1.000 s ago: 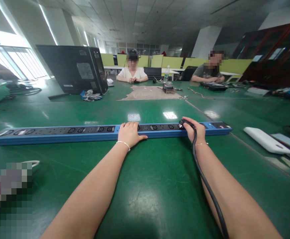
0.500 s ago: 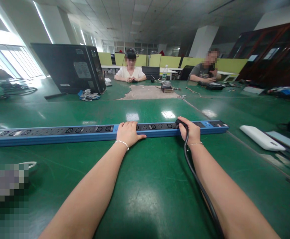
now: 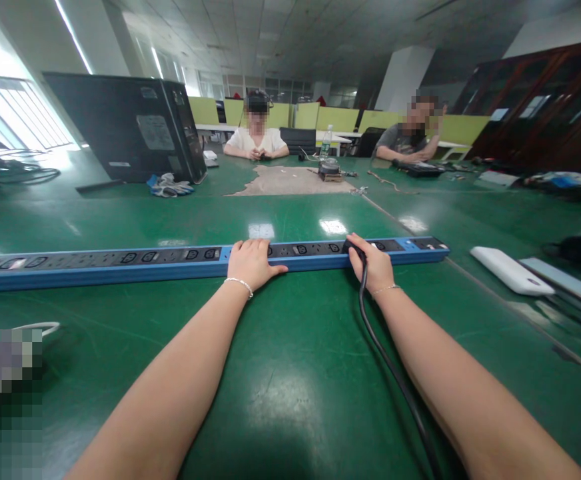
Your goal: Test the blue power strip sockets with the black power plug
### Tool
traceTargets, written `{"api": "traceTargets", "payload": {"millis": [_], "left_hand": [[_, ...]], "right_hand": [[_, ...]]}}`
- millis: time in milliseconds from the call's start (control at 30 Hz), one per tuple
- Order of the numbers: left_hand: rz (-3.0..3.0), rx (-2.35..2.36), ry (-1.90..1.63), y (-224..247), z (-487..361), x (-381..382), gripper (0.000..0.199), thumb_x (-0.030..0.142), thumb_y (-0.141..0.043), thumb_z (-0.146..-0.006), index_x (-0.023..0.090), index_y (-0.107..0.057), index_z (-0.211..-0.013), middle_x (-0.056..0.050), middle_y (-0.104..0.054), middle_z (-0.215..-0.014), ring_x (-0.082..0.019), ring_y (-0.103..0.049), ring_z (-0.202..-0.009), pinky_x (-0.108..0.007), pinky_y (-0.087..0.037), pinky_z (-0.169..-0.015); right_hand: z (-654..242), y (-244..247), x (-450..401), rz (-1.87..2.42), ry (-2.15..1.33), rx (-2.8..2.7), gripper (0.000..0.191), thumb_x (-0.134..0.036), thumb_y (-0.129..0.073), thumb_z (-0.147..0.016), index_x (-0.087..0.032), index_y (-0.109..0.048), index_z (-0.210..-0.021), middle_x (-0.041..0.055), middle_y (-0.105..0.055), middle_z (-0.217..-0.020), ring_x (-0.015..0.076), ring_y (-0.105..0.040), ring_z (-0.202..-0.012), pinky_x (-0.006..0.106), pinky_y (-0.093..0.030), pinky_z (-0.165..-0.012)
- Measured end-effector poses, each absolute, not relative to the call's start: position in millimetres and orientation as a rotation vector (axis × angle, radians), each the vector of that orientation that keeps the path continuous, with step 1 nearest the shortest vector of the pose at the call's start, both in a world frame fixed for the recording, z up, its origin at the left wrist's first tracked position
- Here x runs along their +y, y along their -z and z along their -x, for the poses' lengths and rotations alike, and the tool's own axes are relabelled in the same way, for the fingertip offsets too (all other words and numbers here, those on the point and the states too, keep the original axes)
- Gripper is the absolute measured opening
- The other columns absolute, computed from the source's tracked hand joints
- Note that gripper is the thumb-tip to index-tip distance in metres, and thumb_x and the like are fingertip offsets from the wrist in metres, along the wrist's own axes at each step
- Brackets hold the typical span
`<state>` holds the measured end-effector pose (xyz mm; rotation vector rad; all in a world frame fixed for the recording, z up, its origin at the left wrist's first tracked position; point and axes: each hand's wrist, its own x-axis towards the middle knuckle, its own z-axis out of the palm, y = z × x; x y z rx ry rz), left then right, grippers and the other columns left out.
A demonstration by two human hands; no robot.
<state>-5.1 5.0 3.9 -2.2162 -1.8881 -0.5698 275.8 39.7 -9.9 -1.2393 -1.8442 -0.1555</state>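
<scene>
A long blue power strip (image 3: pixel 120 275) with a row of black sockets lies across the green table. My left hand (image 3: pixel 252 265) rests over its middle, fingers across the top and thumb along the front edge, gripping the strip. To the right, my right hand (image 3: pixel 370 263) is closed around a black plug (image 3: pixel 351 247) at the strip's socket face. How deep the plug sits in a socket cannot be made out. A black cable (image 3: pixel 388 360) runs from the plug down beside my right forearm.
A black computer case (image 3: pixel 120 127) and gloves (image 3: pixel 170 186) stand back left. Across the green table (image 3: pixel 280 373) sit two people, with a bottle (image 3: pixel 326 143) and a round device (image 3: pixel 328 169) between them. A white box-shaped device (image 3: pixel 511 270) lies right; a blurred object is at lower left.
The plug in my right hand is now lower and more upright against the strip. The whole view has shifted slightly. The person at the back right has raised a hand.
</scene>
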Motion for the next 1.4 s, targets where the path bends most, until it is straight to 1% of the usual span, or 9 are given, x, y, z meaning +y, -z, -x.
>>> {"api": "traceTargets", "payload": {"millis": [133, 300, 400, 533, 733, 867, 1033, 1200, 1400], "left_hand": [[2.207, -1.897, 0.546, -4.6, 4.6, 4.7, 0.071, 0.068, -0.057, -0.066, 0.022, -0.049, -0.120, -0.012, -0.057, -0.122, -0.029, -0.049, -0.115, -0.041, -0.030, -0.100], [2.186, -1.884, 0.523, -4.2, 4.7, 5.0, 0.071, 0.069, -0.056, -0.066, 0.022, -0.050, -0.119, -0.012, -0.059, -0.121, -0.028, -0.050, -0.113, -0.041, -0.031, -0.098], [2.192, -1.880, 0.538, -3.6, 4.8, 5.3, 0.071, 0.068, -0.057, -0.066, 0.022, -0.050, -0.119, -0.012, -0.059, -0.121, -0.028, -0.050, -0.113, -0.041, -0.031, -0.098], [2.212, -1.872, 0.564, -3.1, 4.9, 5.6, 0.071, 0.067, -0.057, -0.067, 0.021, -0.050, -0.120, -0.013, -0.058, -0.121, -0.030, -0.050, -0.114, -0.042, -0.030, -0.098], [2.205, -1.873, 0.546, -3.6, 5.2, 5.5, 0.071, 0.067, -0.056, -0.067, 0.021, -0.049, -0.120, -0.012, -0.058, -0.121, -0.029, -0.050, -0.114, -0.042, -0.031, -0.098], [2.213, -1.879, 0.534, -3.7, 5.4, 5.7, 0.071, 0.068, -0.055, -0.068, 0.020, -0.049, -0.121, -0.013, -0.058, -0.122, -0.030, -0.049, -0.115, -0.042, -0.030, -0.099], [2.200, -1.857, 0.506, -3.6, 5.3, 5.9, 0.073, 0.069, -0.053, -0.068, 0.018, -0.050, -0.120, -0.013, -0.059, -0.120, -0.029, -0.050, -0.113, -0.040, -0.031, -0.097], [2.187, -1.847, 0.497, -3.9, 5.0, 5.7, 0.074, 0.069, -0.053, -0.068, 0.017, -0.050, -0.120, -0.013, -0.059, -0.120, -0.028, -0.051, -0.112, -0.040, -0.032, -0.097], [2.192, -1.845, 0.484, -4.2, 5.0, 6.1, 0.074, 0.069, -0.053, -0.069, 0.017, -0.050, -0.120, -0.013, -0.059, -0.121, -0.029, -0.051, -0.112, -0.040, -0.032, -0.096]], "right_hand": [[-275.5, 9.2, 44.8, 1.202, 0.115, -1.745, 0.031, -0.030, -0.048, -0.083, -0.021, -0.065, -0.107, 0.0056, -0.067, -0.109, 0.0198, -0.063, -0.101, 0.034, -0.048, -0.093], [-314.9, 1.4, 63.4, 1.198, 0.172, -1.233, 0.035, -0.032, -0.043, -0.085, -0.017, -0.061, -0.110, 0.0090, -0.065, -0.108, 0.0214, -0.059, -0.104, 0.041, -0.045, -0.094], [-351.9, 8.3, 73.4, 1.225, 0.084, -1.255, 0.034, -0.031, -0.050, -0.079, -0.017, -0.063, -0.107, 0.0075, -0.066, -0.104, 0.0208, -0.061, -0.098, 0.041, -0.046, -0.092], [-378.4, 21.6, 82.3, 1.254, 0.049, -1.252, 0.030, -0.032, -0.052, -0.076, -0.019, -0.066, -0.100, 0.0056, -0.068, -0.097, 0.0206, -0.062, -0.091, 0.043, -0.045, -0.091], [-381.1, 22.5, 84.2, 1.309, 0.068, -1.358, 0.032, -0.033, -0.052, -0.076, -0.019, -0.067, -0.100, 0.0069, -0.069, -0.096, 0.0208, -0.062, -0.091, 0.043, -0.042, -0.095], [-384.8, 16.7, 82.4, 1.306, 0.003, -1.361, 0.032, -0.033, -0.055, -0.074, -0.018, -0.067, -0.099, 0.0074, -0.069, -0.098, 0.0213, -0.062, -0.093, 0.041, -0.045, -0.092], [-386.6, 9.1, 80.1, 1.297, -0.062, -1.343, 0.027, -0.030, -0.057, -0.071, -0.020, -0.069, -0.094, 0.0051, -0.070, -0.095, 0.0209, -0.063, -0.090, 0.040, -0.048, -0.089], [-386.5, 8.3, 80.0, 1.329, -0.004, -1.380, 0.027, -0.030, -0.056, -0.072, -0.022, -0.069, -0.094, 0.0037, -0.071, -0.093, 0.0216, -0.064, -0.088, 0.041, -0.049, -0.088], [-378.1, 3.9, 70.9, 1.467, 0.141, -1.584, 0.031, -0.030, -0.052, -0.075, -0.021, -0.069, -0.099, 0.0073, -0.070, -0.095, 0.0254, -0.064, -0.091, 0.042, -0.046, -0.089]]}}
